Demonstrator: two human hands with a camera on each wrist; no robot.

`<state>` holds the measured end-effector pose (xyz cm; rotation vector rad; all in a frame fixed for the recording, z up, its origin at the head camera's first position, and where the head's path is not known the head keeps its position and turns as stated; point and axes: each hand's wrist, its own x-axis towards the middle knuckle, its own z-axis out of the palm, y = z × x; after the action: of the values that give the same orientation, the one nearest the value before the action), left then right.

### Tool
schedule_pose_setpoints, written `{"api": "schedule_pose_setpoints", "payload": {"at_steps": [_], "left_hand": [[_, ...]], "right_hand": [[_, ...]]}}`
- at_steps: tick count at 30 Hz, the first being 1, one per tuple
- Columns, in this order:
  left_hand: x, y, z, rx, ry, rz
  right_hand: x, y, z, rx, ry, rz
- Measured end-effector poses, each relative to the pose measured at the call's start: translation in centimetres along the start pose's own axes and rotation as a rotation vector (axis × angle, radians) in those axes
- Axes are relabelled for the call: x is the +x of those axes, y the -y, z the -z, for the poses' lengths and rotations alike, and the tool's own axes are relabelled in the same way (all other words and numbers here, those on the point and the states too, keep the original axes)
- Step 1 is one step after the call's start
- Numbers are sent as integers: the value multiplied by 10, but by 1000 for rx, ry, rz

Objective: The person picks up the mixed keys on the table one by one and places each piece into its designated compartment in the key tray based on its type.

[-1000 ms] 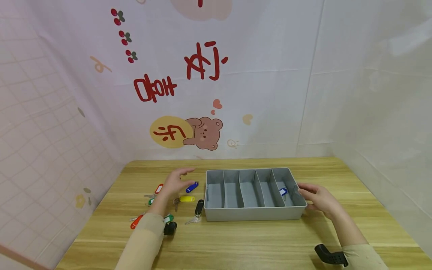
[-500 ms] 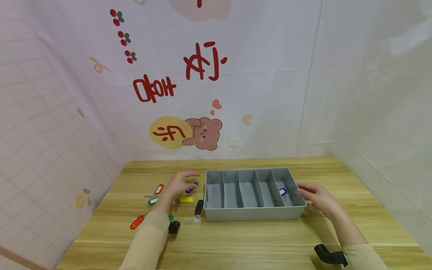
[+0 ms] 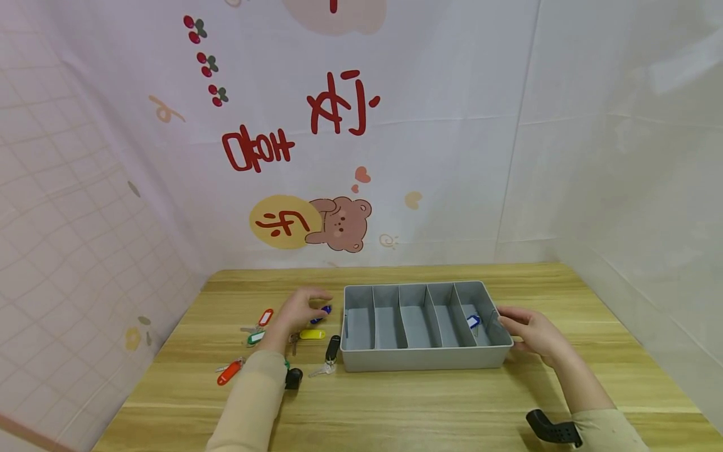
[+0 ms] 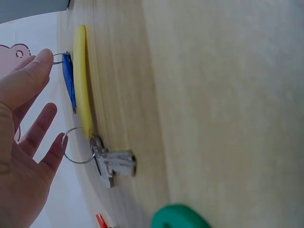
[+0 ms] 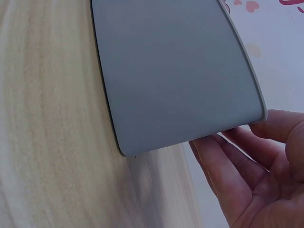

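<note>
My left hand point(image 3: 299, 311) is over the blue key tag point(image 3: 321, 315), its thumb and index finger apart in the head view. In the left wrist view, the thumb tip lies close to the ring of the blue tag point(image 4: 68, 80); whether they touch I cannot tell. Just nearer is a yellow key tag point(image 3: 312, 334) with a ring and keys point(image 4: 114, 164). My right hand point(image 3: 531, 329) grips the right end of a grey divided tray point(image 3: 423, 360), thumb at the rim, fingers against the outside wall. A blue-and-white key tag point(image 3: 473, 321) lies in the tray's rightmost compartment.
Around the left forearm lie a red tag point(image 3: 266, 317), a green tag point(image 3: 256, 338), an orange-red tag point(image 3: 229, 372) and a black tag point(image 3: 333, 347) with keys. Another green tag is mostly hidden by the sleeve. A printed cloth point(image 3: 440, 157) hangs behind the wooden table point(image 3: 395, 408).
The left hand has moved slightly right and down toward the blue key tag, its fingers drawing nearer to it. The right hand and tray have stayed in place.
</note>
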<state>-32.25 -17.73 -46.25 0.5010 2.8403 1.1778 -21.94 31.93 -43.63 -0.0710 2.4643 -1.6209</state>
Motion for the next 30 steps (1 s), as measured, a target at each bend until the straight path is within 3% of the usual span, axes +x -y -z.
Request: {"api": "schedule_pose_setpoints", "payload": {"at_steps": [16,30], "left_hand": [[5,2,-6,82,-8,-34],[6,-1,-5,76,-15,25]], "right_hand": [[-1,-1,-1,33,4,5],[-1,0,-2,42,1,6]]}}
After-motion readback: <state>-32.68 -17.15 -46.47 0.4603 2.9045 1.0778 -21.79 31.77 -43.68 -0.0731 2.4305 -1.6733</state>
